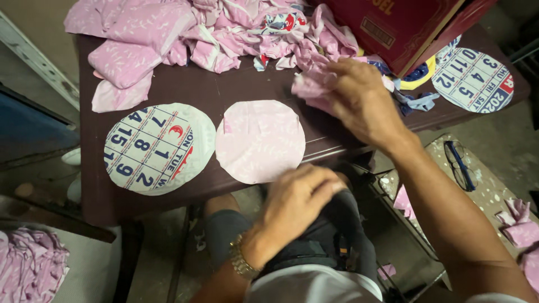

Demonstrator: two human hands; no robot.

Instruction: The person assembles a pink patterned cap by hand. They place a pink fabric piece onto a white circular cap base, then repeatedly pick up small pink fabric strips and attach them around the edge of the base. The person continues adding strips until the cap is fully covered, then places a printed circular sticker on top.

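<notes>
- Right hand point(362, 101) reached into the heap of pink patterned fabric scraps point(224, 31) at the far edge of the dark table point(95, 191), fingers closed around a crumpled pink piece point(310, 88).
- Left hand point(297, 196) hung just off the table's near edge, over the lap, fingers curled loosely; whether it held anything, could not tell.
- Round pink fabric disc point(260, 141) lay flat on the table between the two hands.
- Round paper calendar disc point(159, 148) lay just beside it, to the left; another calendar disc point(473, 79) sat at the far right.
- Red box point(393, 25) rested on the scraps.
</notes>
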